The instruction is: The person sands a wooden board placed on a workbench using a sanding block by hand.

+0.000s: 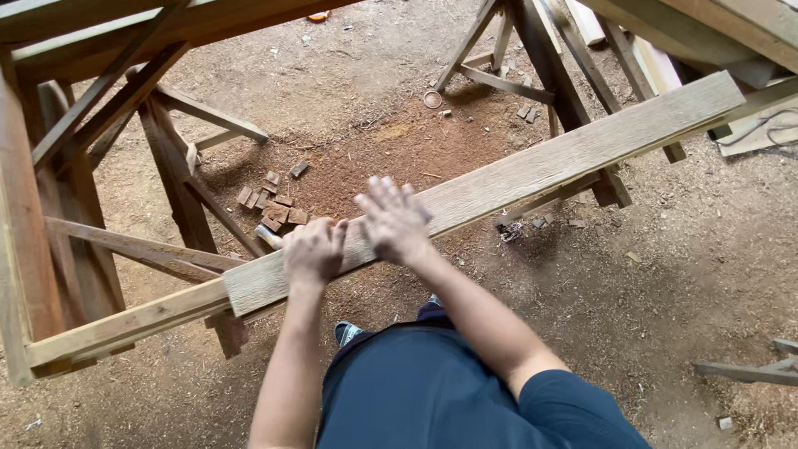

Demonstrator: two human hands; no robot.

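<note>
A long grey weathered wooden plank (532, 170) runs from lower left to upper right, resting on wooden sawhorse frames. My left hand (313, 250) lies on the plank near its left end, fingers curled over the far edge. My right hand (394, 219) rests flat on the plank just to the right, fingers spread and slightly blurred. A pale narrower beam (125, 324) carries the plank's left end.
A wooden trestle frame (91, 166) stands at left and another trestle (540, 66) at upper right. Several small wood offcuts (270, 204) lie on the sawdust-covered dirt floor. Stacked boards (706, 33) sit at top right, and a loose lath (748, 370) at lower right.
</note>
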